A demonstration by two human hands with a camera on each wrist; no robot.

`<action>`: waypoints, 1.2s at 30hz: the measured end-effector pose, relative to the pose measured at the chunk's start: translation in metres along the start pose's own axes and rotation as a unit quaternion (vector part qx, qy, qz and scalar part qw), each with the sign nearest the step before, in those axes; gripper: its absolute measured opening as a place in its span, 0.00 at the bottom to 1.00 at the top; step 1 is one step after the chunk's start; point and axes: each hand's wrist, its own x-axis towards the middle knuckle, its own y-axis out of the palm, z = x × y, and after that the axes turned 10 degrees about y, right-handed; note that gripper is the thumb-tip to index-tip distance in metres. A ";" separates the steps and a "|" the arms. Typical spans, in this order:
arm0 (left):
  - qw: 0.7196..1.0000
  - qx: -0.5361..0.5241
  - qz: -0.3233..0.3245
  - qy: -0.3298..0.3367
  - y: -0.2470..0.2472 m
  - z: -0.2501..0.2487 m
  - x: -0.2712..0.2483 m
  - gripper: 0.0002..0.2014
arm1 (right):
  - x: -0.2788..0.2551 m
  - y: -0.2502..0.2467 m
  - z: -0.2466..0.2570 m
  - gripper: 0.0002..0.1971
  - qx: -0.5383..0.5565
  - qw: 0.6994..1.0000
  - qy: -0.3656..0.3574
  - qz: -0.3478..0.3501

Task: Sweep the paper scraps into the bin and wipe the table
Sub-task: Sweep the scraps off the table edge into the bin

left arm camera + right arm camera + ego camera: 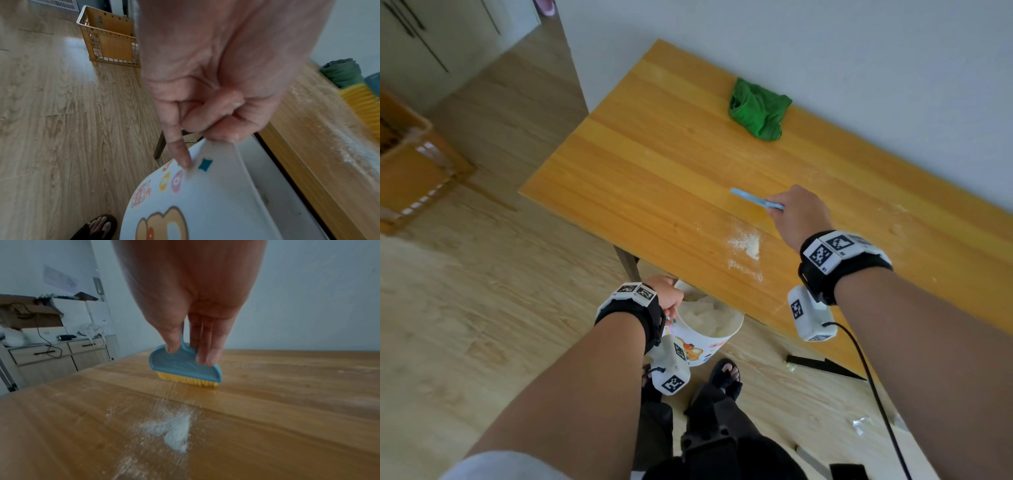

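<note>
Head view: brush (756,198) in right hand (799,216).

— Any writing I can read from here?
— None. The bin (205,203) carries coloured sticker characters, too blurred for me to make out; my wristbands (825,253) show only black-and-white square marker patterns
</note>
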 end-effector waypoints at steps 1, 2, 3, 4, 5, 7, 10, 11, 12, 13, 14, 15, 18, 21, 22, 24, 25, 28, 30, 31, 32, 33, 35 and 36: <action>1.000 0.002 -0.002 0.001 0.000 0.000 -0.001 0.33 | 0.003 0.004 0.002 0.14 -0.001 1.000 -0.004 0.007; 1.000 0.003 -0.003 0.003 0.000 0.000 -0.001 0.33 | 0.004 0.007 0.005 0.13 -0.005 1.000 -0.012 0.023; 1.000 0.002 -0.005 0.004 0.000 0.000 -0.001 0.33 | 0.004 0.008 0.007 0.13 -0.012 0.999 -0.027 0.045; 1.000 0.000 -0.004 0.004 0.000 0.000 0.000 0.33 | 0.004 0.008 0.009 0.13 -0.020 0.996 -0.050 0.074; 1.000 0.000 -0.003 0.003 0.000 0.001 0.001 0.33 | 0.003 0.007 0.011 0.13 -0.032 0.991 -0.076 0.103; 1.000 -0.002 -0.002 -0.002 0.000 0.002 0.003 0.33 | 0.002 0.000 0.014 0.13 -0.067 0.979 -0.117 0.153; 1.000 -0.002 -0.011 -0.003 0.003 0.002 0.004 0.30 | -0.001 -0.012 0.009 0.12 -0.122 0.960 -0.143 0.206; 1.000 0.001 -0.011 -0.003 0.004 0.002 0.004 0.30 | -0.004 -0.014 0.006 0.11 -0.136 0.956 -0.141 0.219; 1.000 0.004 -0.010 -0.003 0.005 0.002 0.003 0.31 | -0.007 -0.016 0.004 0.11 -0.144 0.953 -0.138 0.228; 1.000 0.004 -0.008 -0.002 0.006 0.001 0.002 0.31 | -0.010 -0.017 0.002 0.11 -0.144 0.953 -0.135 0.230; 1.000 0.003 -0.007 -0.001 0.007 0.001 0.001 0.31 | -0.013 -0.019 0.001 0.11 -0.137 0.956 -0.133 0.225; 1.000 0.002 -0.006 0.001 0.008 0.001 0.001 0.31 | -0.016 -0.022 -0.001 0.11 -0.122 0.961 -0.133 0.210; 1.000 0.001 -0.004 0.002 0.009 0.001 0.001 0.31 | -0.017 -0.028 -0.010 0.13 -0.062 0.984 -0.113 0.125; 1.000 0.003 -0.003 0.004 0.010 0.004 0.000 0.30 | -0.019 -0.023 -0.018 0.16 -0.088 0.992 -0.043 0.074; 1.000 0.002 -0.002 0.005 0.010 0.005 -0.001 0.29 | -0.023 -0.018 -0.018 0.20 -0.095 0.993 -0.015 0.070; 1.000 0.002 -0.001 0.009 0.010 0.006 0.000 0.29 | -0.032 -0.009 -0.015 0.23 -0.086 0.993 0.025 0.083; 1.000 0.002 -0.002 0.010 0.010 0.007 0.000 0.29 | -0.037 -0.004 -0.013 0.23 -0.077 0.992 0.029 0.098; 1.000 0.000 -0.008 0.015 0.010 0.007 0.001 0.27 | -0.051 0.006 -0.004 0.23 -0.050 0.989 0.005 0.140; 1.000 -0.002 -0.009 0.016 0.010 0.008 0.002 0.28 | -0.055 0.006 -0.001 0.25 -0.027 0.988 -0.008 0.155; 1.000 -0.001 -0.010 0.015 0.010 0.007 0.002 0.29 | -0.055 0.003 -0.002 0.25 -0.014 0.988 -0.007 0.152; 1.000 0.002 -0.010 0.016 0.010 0.007 0.002 0.29 | -0.054 -0.001 -0.004 0.24 -0.002 0.990 0.002 0.141; 1.000 0.004 -0.010 0.017 0.010 0.008 0.001 0.29 | -0.051 -0.006 -0.006 0.22 0.013 0.992 0.015 0.122; 1.000 0.012 -0.012 0.019 0.010 0.008 0.002 0.29 | -0.047 -0.014 -0.010 0.17 0.030 0.996 0.042 0.079; 1.000 0.020 -0.014 0.020 0.010 0.008 0.002 0.29 | -0.047 -0.015 -0.011 0.16 0.026 0.997 0.047 0.064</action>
